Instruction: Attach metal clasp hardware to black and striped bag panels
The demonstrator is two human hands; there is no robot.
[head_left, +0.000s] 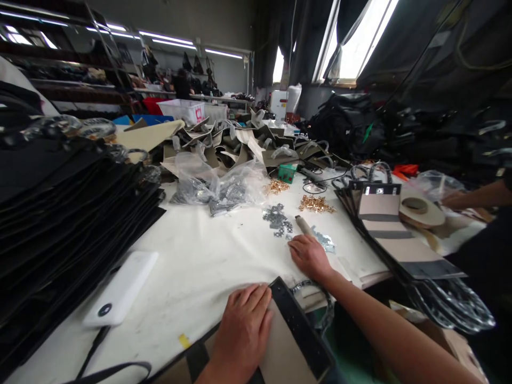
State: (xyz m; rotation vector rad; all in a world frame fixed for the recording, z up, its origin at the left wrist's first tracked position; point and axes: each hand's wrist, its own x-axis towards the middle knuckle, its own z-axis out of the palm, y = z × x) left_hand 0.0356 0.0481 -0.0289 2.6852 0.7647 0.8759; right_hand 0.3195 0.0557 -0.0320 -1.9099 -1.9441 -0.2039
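My left hand (244, 328) lies flat on a beige and black bag panel (286, 341) at the table's near edge, fingers stretched out. A plastic-wrapped handle (330, 309) sticks out from the panel's right side. Farther out, my right hand (310, 257) is down on the table with its fingers curled and pressed together; whatever is in them is hidden. Just beyond it lies a tool with a pale grip (304, 226). Small flat silvery plates (325, 241) are beside that grip, and a heap of darker perforated metal plates (277, 217) lies to the left of it.
Black panels (60, 213) are piled high at left, near a white power bank (122, 288) with a cable. Bags of metal parts (236, 186) and gold-coloured fittings (314, 204) lie ahead. Bag pieces (386, 224) hang over the right edge, near another person's arm (478, 196).
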